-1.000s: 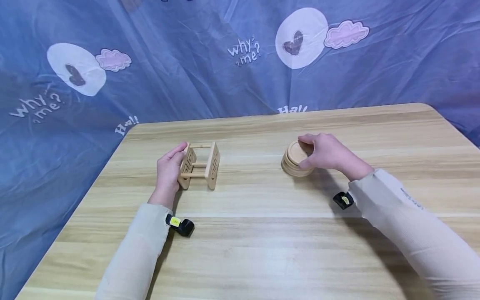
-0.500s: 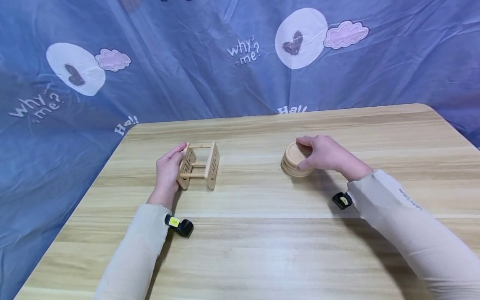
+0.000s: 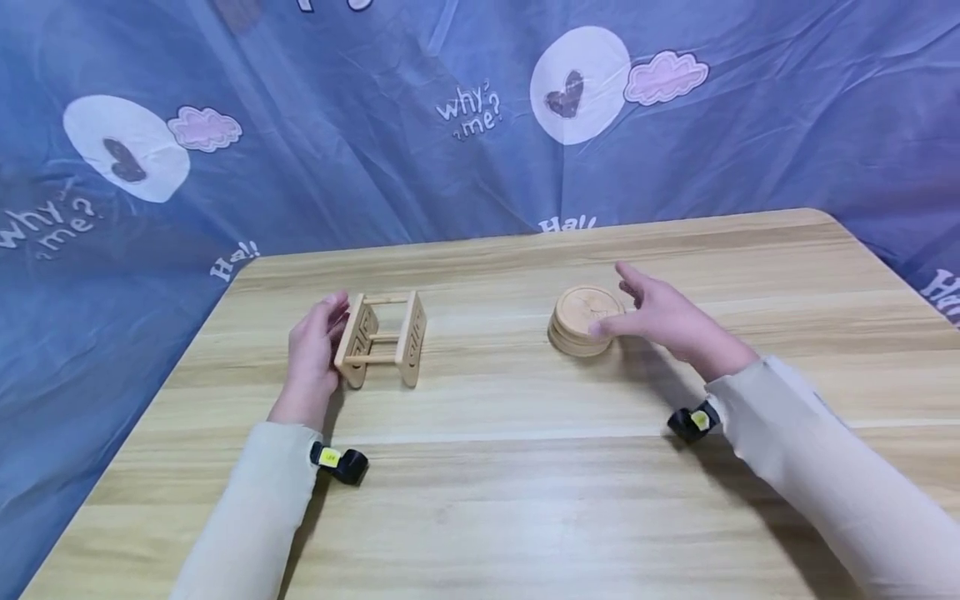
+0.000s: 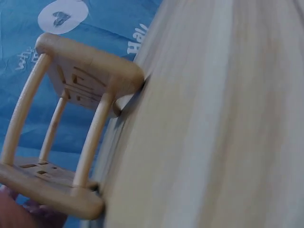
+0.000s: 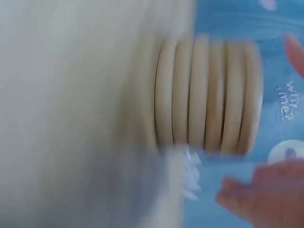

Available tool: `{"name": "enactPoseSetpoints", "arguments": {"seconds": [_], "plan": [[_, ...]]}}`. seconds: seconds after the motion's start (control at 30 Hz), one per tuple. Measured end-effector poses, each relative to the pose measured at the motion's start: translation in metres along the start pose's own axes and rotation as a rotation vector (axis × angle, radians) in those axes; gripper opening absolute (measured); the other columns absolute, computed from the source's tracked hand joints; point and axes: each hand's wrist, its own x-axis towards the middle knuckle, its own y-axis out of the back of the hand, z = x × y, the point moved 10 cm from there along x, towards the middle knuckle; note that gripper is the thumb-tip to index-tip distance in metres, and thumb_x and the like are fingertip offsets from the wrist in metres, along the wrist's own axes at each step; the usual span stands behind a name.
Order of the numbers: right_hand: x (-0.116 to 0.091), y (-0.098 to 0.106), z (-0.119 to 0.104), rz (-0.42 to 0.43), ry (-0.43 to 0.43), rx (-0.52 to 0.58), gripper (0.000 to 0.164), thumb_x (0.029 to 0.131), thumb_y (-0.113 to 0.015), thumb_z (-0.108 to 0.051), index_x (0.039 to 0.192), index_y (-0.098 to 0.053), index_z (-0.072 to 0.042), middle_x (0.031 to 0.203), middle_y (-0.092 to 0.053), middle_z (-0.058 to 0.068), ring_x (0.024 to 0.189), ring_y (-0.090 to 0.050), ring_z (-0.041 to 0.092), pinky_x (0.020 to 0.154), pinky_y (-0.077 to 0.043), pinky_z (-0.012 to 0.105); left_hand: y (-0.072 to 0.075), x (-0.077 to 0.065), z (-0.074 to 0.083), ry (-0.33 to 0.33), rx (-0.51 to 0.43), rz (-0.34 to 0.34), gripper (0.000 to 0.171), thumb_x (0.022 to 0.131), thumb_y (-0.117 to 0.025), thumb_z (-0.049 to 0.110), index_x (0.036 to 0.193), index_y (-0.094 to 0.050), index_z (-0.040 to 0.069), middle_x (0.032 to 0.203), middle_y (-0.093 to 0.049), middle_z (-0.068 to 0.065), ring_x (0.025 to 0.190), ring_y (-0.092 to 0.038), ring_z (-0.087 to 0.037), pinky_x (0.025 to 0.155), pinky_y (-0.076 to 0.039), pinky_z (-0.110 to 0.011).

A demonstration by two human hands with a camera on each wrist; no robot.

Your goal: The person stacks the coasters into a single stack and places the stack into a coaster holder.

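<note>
On the left of the table stands a small wooden coaster rack (image 3: pixel 411 342), two carved side panels joined by thin rods. My left hand (image 3: pixel 309 354) lies just outside its left panel, fingers relaxed and close to the wood. The left wrist view shows those fingers only at the lower corner, beside the rack (image 4: pixel 90 52). To the right, several round wooden coasters (image 3: pixel 588 310) form a stack, the top one faintly engraved. My right hand (image 3: pixel 663 321) is spread beside the stack, thumb over its near edge, fingers lifted off. In the right wrist view the coasters (image 5: pixel 199 95) stand between thumb and fingers.
The wood-grain table (image 3: pixel 480 500) reaches back to a blue printed curtain (image 3: pixel 360 142). A black wrist camera (image 3: pixel 348 467) sits on the left sleeve, another black camera (image 3: pixel 690 423) on the right one.
My right fingers have come off the top coaster and spread apart. My left hand has loosened from the rack's side panel and moved slightly left. The head view has shifted a little.
</note>
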Motion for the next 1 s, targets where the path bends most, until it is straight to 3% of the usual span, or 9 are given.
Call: {"name": "enactPoseSetpoints", "arguments": {"seconds": [0.07, 0.17, 0.27, 0.37, 0.43, 0.53, 0.63, 0.73, 1.0], "plan": [[-0.004, -0.002, 0.005, 0.020, -0.034, 0.206, 0.108, 0.079, -0.072, -0.017, 0.146, 0.014, -0.008, 0.154, 0.010, 0.017, 0.141, 0.003, 0.035, 0.115, -0.006, 0.047, 0.000, -0.004, 0.013, -0.048, 0.061, 0.024, 0.017, 0.089, -0.060, 0.029, 0.094, -0.067, 0.014, 0.116, -0.059, -0.005, 0.097, -0.054, -0.010, 0.093, -0.045, -0.021], [-0.009, -0.005, 0.012, 0.074, -0.072, 0.400, 0.106, 0.083, -0.066, -0.013, 0.143, 0.021, -0.010, 0.152, 0.018, 0.011, 0.141, 0.009, 0.029, 0.115, 0.000, 0.041, -0.012, -0.012, 0.042, -0.191, 0.222, 0.010, 0.021, 0.089, -0.061, 0.027, 0.102, -0.067, 0.011, 0.118, -0.058, -0.007, 0.104, -0.052, -0.014, 0.098, -0.042, -0.026], [-0.014, -0.010, 0.019, 0.108, -0.088, 0.470, 0.106, 0.085, -0.064, -0.013, 0.141, 0.025, -0.011, 0.151, 0.023, 0.011, 0.140, 0.013, 0.027, 0.114, 0.004, 0.041, -0.043, -0.027, 0.068, -0.338, 0.396, -0.103, 0.042, 0.089, -0.060, 0.025, 0.129, -0.055, 0.012, 0.136, -0.051, -0.005, 0.121, -0.047, -0.017, 0.105, -0.038, -0.030], [-0.017, -0.017, 0.023, 0.113, -0.082, 0.520, 0.105, 0.085, -0.063, -0.010, 0.140, 0.027, -0.010, 0.150, 0.025, 0.012, 0.139, 0.017, 0.027, 0.114, 0.006, 0.044, -0.092, -0.047, 0.078, -0.475, 0.563, -0.319, 0.053, 0.087, -0.063, 0.024, 0.136, -0.046, 0.012, 0.142, -0.043, -0.007, 0.127, -0.042, -0.023, 0.108, -0.034, -0.034], [-0.017, -0.023, 0.026, 0.114, -0.077, 0.549, 0.105, 0.085, -0.062, -0.008, 0.140, 0.028, -0.010, 0.149, 0.026, 0.013, 0.138, 0.018, 0.027, 0.114, 0.007, 0.044, -0.128, -0.066, 0.073, -0.536, 0.731, -0.491, 0.062, 0.085, -0.065, 0.028, 0.140, -0.039, 0.014, 0.147, -0.035, -0.004, 0.133, -0.035, -0.024, 0.111, -0.029, -0.038], [-0.018, -0.027, 0.029, 0.123, -0.066, 0.579, 0.106, 0.084, -0.062, -0.005, 0.140, 0.028, -0.008, 0.150, 0.023, 0.015, 0.139, 0.016, 0.026, 0.114, 0.007, 0.041, -0.179, -0.096, 0.051, -0.610, 0.977, -0.749, 0.075, 0.083, -0.066, 0.035, 0.145, -0.028, 0.015, 0.152, -0.024, -0.004, 0.138, -0.023, -0.024, 0.114, -0.020, -0.042], [-0.019, -0.029, 0.030, 0.126, -0.035, 0.574, 0.105, 0.082, -0.064, -0.003, 0.143, 0.021, -0.005, 0.154, 0.013, 0.015, 0.141, 0.008, 0.025, 0.115, 0.005, 0.040, -0.216, -0.117, 0.027, -0.636, 1.138, -0.910, 0.080, 0.084, -0.064, 0.039, 0.148, -0.022, 0.015, 0.155, -0.016, -0.004, 0.141, -0.016, -0.022, 0.115, -0.015, -0.041], [-0.018, -0.030, 0.029, 0.127, 0.008, 0.540, 0.104, 0.078, -0.067, 0.000, 0.146, 0.011, -0.004, 0.155, 0.003, 0.013, 0.142, 0.001, 0.024, 0.116, 0.001, 0.039, -0.242, -0.126, 0.010, -0.641, 1.196, -0.979, 0.078, 0.085, -0.062, 0.038, 0.148, -0.022, 0.012, 0.154, -0.017, -0.005, 0.141, -0.016, -0.021, 0.115, -0.015, -0.036], [-0.016, -0.030, 0.036, 0.226, 0.057, 0.434, 0.103, 0.070, -0.070, 0.007, 0.149, -0.007, -0.009, 0.156, -0.010, 0.006, 0.142, -0.006, 0.018, 0.116, -0.005, 0.033, -0.282, -0.128, -0.016, -0.641, 1.264, -1.006, 0.079, 0.088, -0.058, 0.040, 0.148, -0.018, 0.008, 0.154, -0.016, -0.010, 0.142, -0.015, -0.022, 0.115, -0.013, -0.034]]}}
